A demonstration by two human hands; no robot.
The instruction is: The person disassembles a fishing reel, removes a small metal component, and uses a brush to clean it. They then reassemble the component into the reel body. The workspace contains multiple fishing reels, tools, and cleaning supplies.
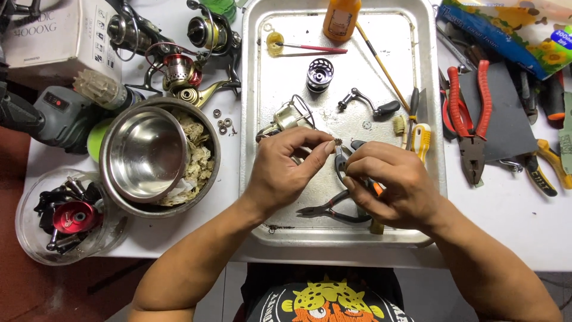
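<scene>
At the center of the frame, over a metal tray [256,119], the left hand [286,170] pinches a tiny gear-like part [337,142] between thumb and forefinger. The right hand [390,182] closes around small pliers [341,160], tips at the part. A second pair of pliers [330,211] lies beneath; 2 nested steel bowls [146,155] sit at left.

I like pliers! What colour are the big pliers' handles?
Red, on the big pliers right of the tray, head view.
</scene>
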